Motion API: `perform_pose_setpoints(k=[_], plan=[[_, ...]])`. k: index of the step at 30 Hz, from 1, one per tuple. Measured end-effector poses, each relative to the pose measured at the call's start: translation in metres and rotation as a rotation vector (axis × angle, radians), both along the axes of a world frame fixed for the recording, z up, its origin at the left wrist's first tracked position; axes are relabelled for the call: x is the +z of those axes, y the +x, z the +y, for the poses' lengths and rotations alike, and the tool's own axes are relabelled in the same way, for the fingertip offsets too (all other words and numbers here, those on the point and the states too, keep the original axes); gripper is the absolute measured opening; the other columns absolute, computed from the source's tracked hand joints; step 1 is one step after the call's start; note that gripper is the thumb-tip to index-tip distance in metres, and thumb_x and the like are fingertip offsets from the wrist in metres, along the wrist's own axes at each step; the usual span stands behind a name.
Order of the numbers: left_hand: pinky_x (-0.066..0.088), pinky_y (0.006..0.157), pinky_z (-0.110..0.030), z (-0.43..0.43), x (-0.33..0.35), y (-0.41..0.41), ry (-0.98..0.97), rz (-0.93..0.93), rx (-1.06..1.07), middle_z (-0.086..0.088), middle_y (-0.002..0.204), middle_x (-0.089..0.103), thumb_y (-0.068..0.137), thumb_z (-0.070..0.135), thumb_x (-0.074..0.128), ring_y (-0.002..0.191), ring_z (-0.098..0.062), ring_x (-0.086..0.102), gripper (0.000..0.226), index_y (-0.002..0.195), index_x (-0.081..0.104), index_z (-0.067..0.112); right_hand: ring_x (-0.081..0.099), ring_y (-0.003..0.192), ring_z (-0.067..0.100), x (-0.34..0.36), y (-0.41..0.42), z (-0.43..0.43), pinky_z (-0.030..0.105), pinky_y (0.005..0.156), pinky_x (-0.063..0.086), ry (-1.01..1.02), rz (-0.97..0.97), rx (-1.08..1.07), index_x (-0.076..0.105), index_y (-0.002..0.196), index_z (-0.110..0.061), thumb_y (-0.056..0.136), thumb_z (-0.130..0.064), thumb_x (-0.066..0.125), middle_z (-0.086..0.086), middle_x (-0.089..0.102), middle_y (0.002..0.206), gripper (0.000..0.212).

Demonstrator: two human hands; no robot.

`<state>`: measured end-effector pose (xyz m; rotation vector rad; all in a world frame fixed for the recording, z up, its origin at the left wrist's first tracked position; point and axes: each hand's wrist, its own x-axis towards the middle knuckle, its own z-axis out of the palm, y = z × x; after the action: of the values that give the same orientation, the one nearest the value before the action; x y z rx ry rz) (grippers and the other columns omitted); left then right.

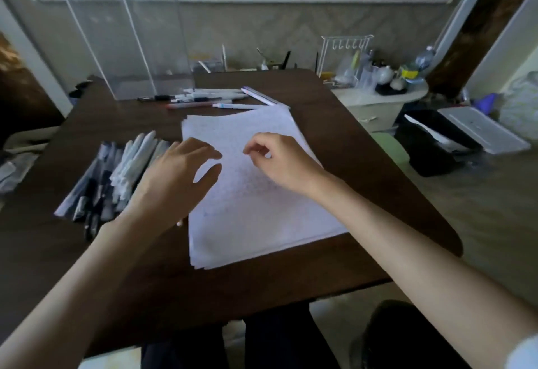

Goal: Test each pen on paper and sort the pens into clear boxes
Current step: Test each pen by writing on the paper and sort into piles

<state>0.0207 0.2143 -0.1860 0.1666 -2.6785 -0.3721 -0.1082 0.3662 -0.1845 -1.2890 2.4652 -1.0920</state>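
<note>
My left grip (174, 176) is palm down, fingers relaxed and spread toward 1 o'clock, thumb splayed out, with the bare forearm reaching in from 7 o'clock. My right grip (279, 161) comes from 4 o'clock, fingers loosely curled toward 9 o'clock, holding nothing.

Dark wood worktop (334, 124) with a dull sheen; matt white paper sheets (262, 208); clear glossy plastic boxes (125, 42); smooth white plastic pens (131, 164)

A dark wooden table (334, 100) fills the centre. At twelve o'clock stands a chevron-patterned wall (262, 27); at two o'clock, a pale cluttered cabinet (375, 106); at three o'clock, grey-brown floor (480, 199). Light is dim.
</note>
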Motion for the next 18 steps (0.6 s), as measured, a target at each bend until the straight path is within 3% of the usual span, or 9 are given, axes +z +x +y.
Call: perform_pose_setpoints(k=[2, 6, 10, 14, 18], plan=[[0.048, 0.080, -0.040, -0.018, -0.008, 0.006, 0.004, 0.021, 0.025, -0.008, 0.111, 0.063, 0.089, 0.019, 0.061, 0.100, -0.029, 0.059, 0.020, 0.106, 0.068, 0.011, 0.055, 0.097, 0.013, -0.002, -0.009, -0.030, 0.011, 0.072, 0.039, 0.026, 0.036, 0.015, 0.063, 0.107, -0.008, 0.094, -0.007, 0.048, 0.005, 0.061, 0.111, 0.020], [0.050, 0.079, -0.036, -0.035, -0.022, 0.013, 0.041, 0.036, 0.029, -0.005, 0.108, 0.063, 0.087, 0.020, 0.058, 0.098, -0.026, 0.060, 0.022, 0.104, 0.069, 0.010, 0.052, 0.111, 0.021, -0.004, -0.034, -0.086, 0.030, 0.088, 0.043, 0.075, 0.107, -0.020, 0.059, 0.112, -0.006, 0.094, -0.006, 0.044, 0.010, 0.055, 0.121, 0.024], [0.048, 0.077, -0.034, -0.034, -0.029, 0.013, 0.060, 0.017, 0.047, -0.001, 0.107, 0.064, 0.086, 0.026, 0.055, 0.098, -0.024, 0.062, 0.024, 0.101, 0.070, 0.014, 0.046, 0.111, 0.029, -0.003, -0.072, -0.126, 0.040, 0.087, 0.043, 0.146, 0.373, -0.190, 0.058, 0.112, -0.004, 0.093, -0.002, 0.041, 0.012, 0.055, 0.118, 0.025], [0.038, 0.077, -0.026, -0.038, -0.031, 0.015, 0.035, 0.006, 0.038, 0.003, 0.100, 0.065, 0.087, 0.025, 0.057, 0.091, -0.020, 0.062, 0.019, 0.098, 0.070, 0.016, 0.045, 0.111, 0.033, -0.008, -0.106, -0.135, 0.039, 0.088, 0.039, 0.420, 0.510, -0.309, 0.057, 0.114, -0.005, 0.097, -0.010, 0.045, 0.015, 0.054, 0.121, 0.021], [0.038, 0.079, -0.024, -0.037, -0.032, 0.017, 0.020, -0.001, 0.035, 0.005, 0.095, 0.066, 0.085, 0.021, 0.065, 0.088, -0.017, 0.062, 0.011, 0.094, 0.071, 0.016, 0.044, 0.110, 0.031, -0.026, -0.118, -0.133, 0.036, 0.078, 0.036, 0.435, 0.571, -0.292, 0.052, 0.110, -0.007, 0.094, -0.004, 0.050, 0.015, 0.050, 0.122, 0.017]])
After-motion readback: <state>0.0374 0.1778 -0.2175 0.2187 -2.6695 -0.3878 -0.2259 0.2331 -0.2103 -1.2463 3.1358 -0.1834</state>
